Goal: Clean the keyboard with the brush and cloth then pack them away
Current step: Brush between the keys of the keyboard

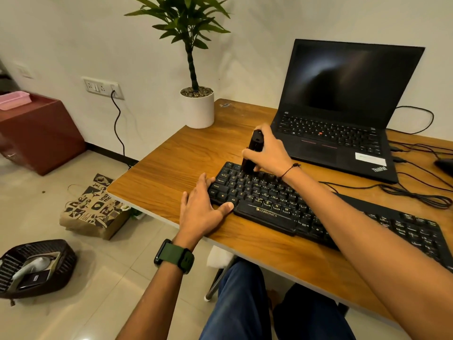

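1 black brush [252, 153] upright in right hand [269, 153], tip down on keyboard [269, 204].

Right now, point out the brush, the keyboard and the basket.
brush [255, 146]: head view, on the black handle above the fingers.
keyboard [266, 213]: head view, on the front edge by the logo.
basket [65, 256]: head view, on the woven right wall.
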